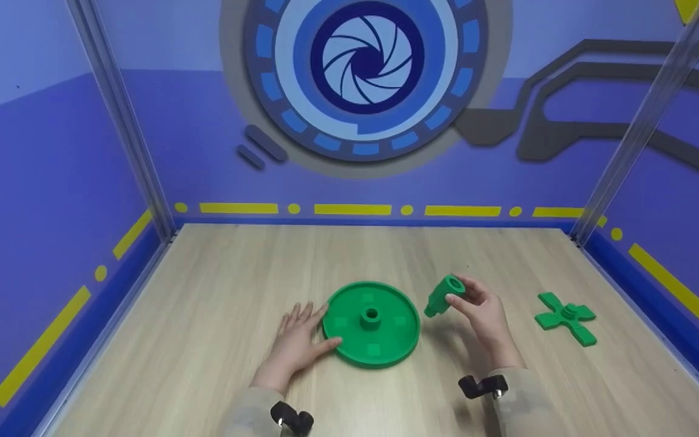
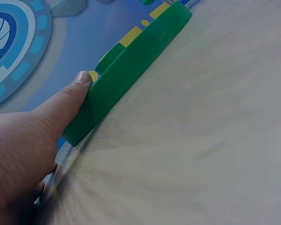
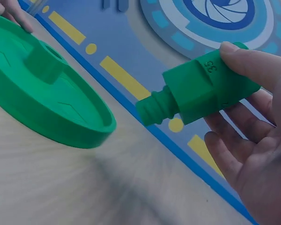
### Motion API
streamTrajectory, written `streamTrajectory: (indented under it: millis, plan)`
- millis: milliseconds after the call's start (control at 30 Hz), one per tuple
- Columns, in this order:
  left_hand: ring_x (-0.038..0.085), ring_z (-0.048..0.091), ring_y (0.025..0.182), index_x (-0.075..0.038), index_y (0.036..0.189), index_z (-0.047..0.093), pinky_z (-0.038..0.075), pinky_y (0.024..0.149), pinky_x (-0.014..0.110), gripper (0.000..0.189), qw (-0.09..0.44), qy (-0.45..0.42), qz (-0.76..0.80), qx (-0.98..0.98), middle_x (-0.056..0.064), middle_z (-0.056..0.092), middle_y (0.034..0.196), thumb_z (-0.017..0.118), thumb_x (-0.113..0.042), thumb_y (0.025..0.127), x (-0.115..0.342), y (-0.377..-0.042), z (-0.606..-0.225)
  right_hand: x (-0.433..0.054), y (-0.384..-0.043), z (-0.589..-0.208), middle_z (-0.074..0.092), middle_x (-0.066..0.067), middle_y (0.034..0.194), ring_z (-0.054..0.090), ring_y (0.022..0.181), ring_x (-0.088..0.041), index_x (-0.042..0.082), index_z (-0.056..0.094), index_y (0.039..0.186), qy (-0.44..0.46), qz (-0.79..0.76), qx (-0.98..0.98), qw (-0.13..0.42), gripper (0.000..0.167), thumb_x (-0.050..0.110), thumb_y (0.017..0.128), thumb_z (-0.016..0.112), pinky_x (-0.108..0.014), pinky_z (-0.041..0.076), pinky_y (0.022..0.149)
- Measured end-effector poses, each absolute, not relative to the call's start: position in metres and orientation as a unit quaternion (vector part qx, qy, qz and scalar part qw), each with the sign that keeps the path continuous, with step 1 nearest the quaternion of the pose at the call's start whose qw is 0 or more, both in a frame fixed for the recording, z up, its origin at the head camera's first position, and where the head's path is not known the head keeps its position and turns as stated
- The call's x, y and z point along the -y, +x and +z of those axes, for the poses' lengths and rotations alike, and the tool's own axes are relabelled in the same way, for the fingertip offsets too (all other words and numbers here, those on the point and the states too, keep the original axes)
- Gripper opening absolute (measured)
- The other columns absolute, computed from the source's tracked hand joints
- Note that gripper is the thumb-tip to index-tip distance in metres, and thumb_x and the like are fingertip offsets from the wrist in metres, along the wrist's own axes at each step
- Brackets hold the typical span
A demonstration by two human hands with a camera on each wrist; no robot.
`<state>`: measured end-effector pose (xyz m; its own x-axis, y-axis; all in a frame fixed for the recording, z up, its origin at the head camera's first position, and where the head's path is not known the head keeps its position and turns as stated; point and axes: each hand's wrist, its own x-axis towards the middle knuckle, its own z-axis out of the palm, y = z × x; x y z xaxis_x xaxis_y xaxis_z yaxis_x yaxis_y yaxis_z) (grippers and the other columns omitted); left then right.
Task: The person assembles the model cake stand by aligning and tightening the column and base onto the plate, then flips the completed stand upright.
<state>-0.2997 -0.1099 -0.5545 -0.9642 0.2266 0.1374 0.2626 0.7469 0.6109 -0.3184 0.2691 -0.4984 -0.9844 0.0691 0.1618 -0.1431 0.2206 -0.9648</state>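
A round green dish-like base [image 1: 349,349] with a raised rim and a hollow hub [image 1: 371,317] at its centre lies on the table. My left hand [image 1: 297,345] rests at its left side, fingers spread, with the thumb [image 2: 75,96] on the rim. Just right of the base, my right hand [image 1: 482,311] pinches a green threaded post [image 1: 445,295] above the table. In the right wrist view its coarse screw end [image 3: 155,108] points toward the base, and "35" is marked on its thicker body [image 3: 203,84]. The post's other end has a hole, seen in the head view.
A green cross-shaped piece [image 1: 568,315] with a stub at its middle lies on the table to the right. Blue printed panels [image 1: 349,188] enclose the wooden table [image 1: 234,267] at the back and both sides, with metal posts [image 1: 134,133] at the corners.
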Motion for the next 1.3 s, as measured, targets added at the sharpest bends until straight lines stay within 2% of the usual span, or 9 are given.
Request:
streamTrajectory:
  millis: [100, 267, 400, 600, 833, 1300]
  plan:
    - [0.050, 0.019, 0.157, -0.013, 0.157, 0.044, 0.012, 0.129, 0.065, 0.088, 0.027, -0.129, -0.327, 0.936, 0.026, 0.033, 0.165, 0.070, -0.062, 0.089, 0.111, -0.300, -0.555, -0.261, -0.319, -0.499, 0.067, -0.006, 0.134, 0.069, 0.112, -0.004, 0.010, 0.059, 0.144, 0.038, 0.635, 0.767, 0.087, 0.052, 0.016, 0.095, 0.076, -0.012, 0.053, 0.097]
    - [0.049, 0.018, 0.157, -0.015, 0.158, 0.043, 0.011, 0.130, 0.064, 0.088, 0.024, -0.127, -0.327, 0.936, 0.025, 0.032, 0.166, 0.069, -0.064, 0.089, 0.110, -0.301, -0.556, -0.245, -0.320, -0.499, 0.065, -0.013, 0.139, 0.069, 0.112, -0.003, 0.008, 0.058, 0.145, 0.056, 0.643, 0.759, 0.090, 0.055, 0.010, 0.093, 0.076, -0.014, 0.054, 0.097]
    - [0.048, 0.017, 0.158, -0.016, 0.158, 0.043, 0.011, 0.130, 0.063, 0.088, 0.022, -0.127, -0.326, 0.937, 0.025, 0.032, 0.166, 0.069, -0.063, 0.089, 0.110, -0.301, -0.556, -0.234, -0.320, -0.498, 0.066, -0.017, 0.137, 0.068, 0.112, -0.002, 0.003, 0.061, 0.139, 0.057, 0.651, 0.751, 0.094, 0.049, 0.005, 0.093, 0.075, -0.014, 0.055, 0.097]
    - [0.047, 0.017, 0.158, -0.019, 0.159, 0.042, 0.010, 0.130, 0.062, 0.088, 0.021, -0.125, -0.323, 0.938, 0.023, 0.031, 0.166, 0.067, -0.066, 0.089, 0.110, -0.302, -0.556, -0.217, -0.323, -0.497, 0.070, -0.013, 0.128, 0.069, 0.111, -0.006, 0.004, 0.065, 0.133, 0.060, 0.649, 0.753, 0.094, 0.043, 0.008, 0.092, 0.077, -0.017, 0.056, 0.095]
    - [0.048, 0.017, 0.158, -0.018, 0.158, 0.043, 0.010, 0.130, 0.063, 0.087, 0.023, -0.127, -0.327, 0.936, 0.024, 0.031, 0.166, 0.068, -0.064, 0.089, 0.110, -0.302, -0.555, -0.197, -0.329, -0.494, 0.071, -0.012, 0.129, 0.068, 0.115, -0.008, 0.005, 0.067, 0.132, 0.088, 0.646, 0.752, 0.093, 0.044, 0.008, 0.090, 0.079, -0.019, 0.053, 0.103]
    - [0.049, 0.018, 0.157, -0.016, 0.158, 0.043, 0.011, 0.129, 0.064, 0.087, 0.020, -0.132, -0.323, 0.937, 0.025, 0.032, 0.166, 0.068, -0.063, 0.090, 0.110, -0.302, -0.555, -0.162, -0.338, -0.501, 0.073, -0.013, 0.124, 0.069, 0.113, -0.016, 0.005, 0.068, 0.132, 0.118, 0.653, 0.743, 0.085, 0.044, 0.007, 0.090, 0.079, -0.019, 0.056, 0.096]
